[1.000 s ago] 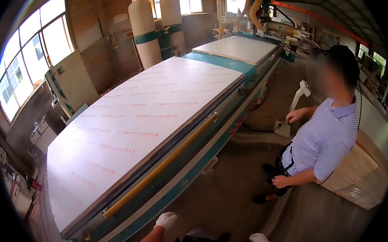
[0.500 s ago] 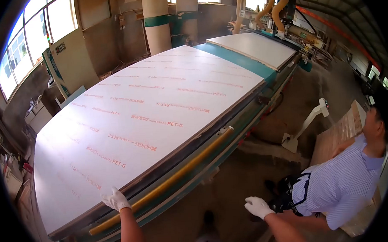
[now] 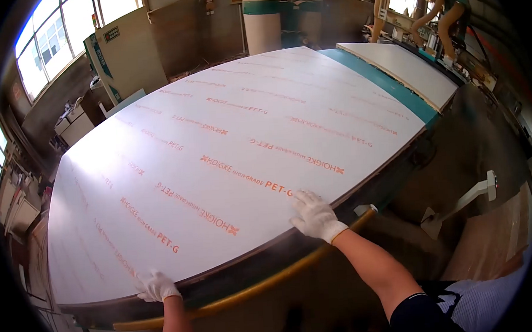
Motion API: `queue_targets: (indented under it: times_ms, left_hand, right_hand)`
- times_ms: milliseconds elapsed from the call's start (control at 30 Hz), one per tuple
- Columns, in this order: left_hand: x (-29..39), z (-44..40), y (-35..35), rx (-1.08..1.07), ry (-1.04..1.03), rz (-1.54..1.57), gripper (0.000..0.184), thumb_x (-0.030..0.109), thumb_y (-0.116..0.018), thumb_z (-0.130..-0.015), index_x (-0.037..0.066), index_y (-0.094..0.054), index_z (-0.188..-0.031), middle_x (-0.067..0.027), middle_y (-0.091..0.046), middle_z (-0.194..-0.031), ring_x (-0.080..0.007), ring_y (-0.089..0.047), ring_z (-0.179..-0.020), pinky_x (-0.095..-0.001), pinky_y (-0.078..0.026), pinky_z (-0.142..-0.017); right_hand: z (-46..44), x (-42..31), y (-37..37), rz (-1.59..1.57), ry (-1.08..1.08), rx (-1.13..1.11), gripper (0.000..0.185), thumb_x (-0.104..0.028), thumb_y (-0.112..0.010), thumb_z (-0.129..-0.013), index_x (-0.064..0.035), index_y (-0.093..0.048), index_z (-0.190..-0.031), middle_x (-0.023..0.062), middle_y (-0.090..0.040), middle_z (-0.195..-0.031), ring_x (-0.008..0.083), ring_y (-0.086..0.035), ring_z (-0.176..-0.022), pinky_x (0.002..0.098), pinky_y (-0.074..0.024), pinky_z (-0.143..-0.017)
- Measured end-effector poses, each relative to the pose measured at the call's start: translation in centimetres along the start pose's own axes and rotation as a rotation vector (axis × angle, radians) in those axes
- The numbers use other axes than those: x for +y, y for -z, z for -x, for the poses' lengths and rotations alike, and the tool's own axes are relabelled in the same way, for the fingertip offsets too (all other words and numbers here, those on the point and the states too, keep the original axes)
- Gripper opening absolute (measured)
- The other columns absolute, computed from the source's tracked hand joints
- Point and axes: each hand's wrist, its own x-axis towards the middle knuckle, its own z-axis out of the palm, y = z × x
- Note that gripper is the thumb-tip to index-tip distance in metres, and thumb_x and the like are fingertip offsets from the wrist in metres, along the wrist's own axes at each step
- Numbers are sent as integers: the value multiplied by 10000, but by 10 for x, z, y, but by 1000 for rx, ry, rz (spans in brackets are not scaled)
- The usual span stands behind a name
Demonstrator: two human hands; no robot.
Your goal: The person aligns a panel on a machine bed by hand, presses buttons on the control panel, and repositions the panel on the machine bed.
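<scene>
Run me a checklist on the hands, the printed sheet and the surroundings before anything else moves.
1. White gloves on both hands: ok.
2. Left hand at the near edge of the printed sheet: ok.
3. Right hand on the sheet, farther along that edge: ok, fingers spread on top.
4. Hold beneath the edge: cannot tell, the underside is hidden.
5. Gap to the far board: ok, a teal strip shows between the two.
6. Room beside the right arm: not ok, I'd say; someone's striped shirt shows close by.
</scene>
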Motion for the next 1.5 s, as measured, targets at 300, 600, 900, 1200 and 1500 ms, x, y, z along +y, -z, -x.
queue_targets:
  times_ms: [300, 600, 900, 1200, 1500]
  left_hand:
    - [11, -1, 17, 48, -174, 144, 388, 358, -469, -994, 68, -600, -1217, -175, -650, -1264, -373, -552, -1235, -545, -132, -1238]
    - [26, 0, 45, -215, 6, 9, 542, 374, -523, -968, 85, -501, -1426, -159, -596, -1404, -316, -533, -1317, -536, -99, -1268]
    - [32, 7, 54, -146, 47, 69, 564, 396, -574, -950, 164, -534, -1462, -108, -444, -1568, -539, -237, -1465, -570, -241, -1200]
    - [23, 2, 38, -80, -7, -57, 525, 447, -486, -982, 215, -559, -1448, -51, -531, -1517, -501, -381, -1368, -534, -267, -1186]
    - [17, -2, 36, -126, -63, -202, 484, 416, -428, -1017, 163, -609, -1388, -80, -595, -1427, -292, -545, -1285, -455, -346, -1107]
  right_hand:
    - [-46, -7, -12, 76, 63, -112, 717, -399, -675, -850, 4, -552, -1430, 259, -452, -1528, 441, -414, -1423, 552, -314, -1199]
    - [-46, -12, -15, 112, 30, -172, 768, -413, -608, -899, -55, -417, -1551, 253, -369, -1599, 417, -291, -1509, 534, -183, -1257]
    - [-39, -6, -27, 126, 2, -195, 772, -431, -551, -927, -65, -374, -1583, 240, -344, -1624, 405, -243, -1538, 532, -151, -1269]
    - [-45, -14, -26, 139, 1, -193, 743, -435, -575, -937, -108, -391, -1578, 178, -340, -1634, 364, -264, -1531, 502, -154, -1273]
    - [-46, -15, 5, 54, -92, -364, 716, -432, -488, -1017, -84, -302, -1615, 173, -207, -1698, 342, -125, -1587, 472, -86, -1295]
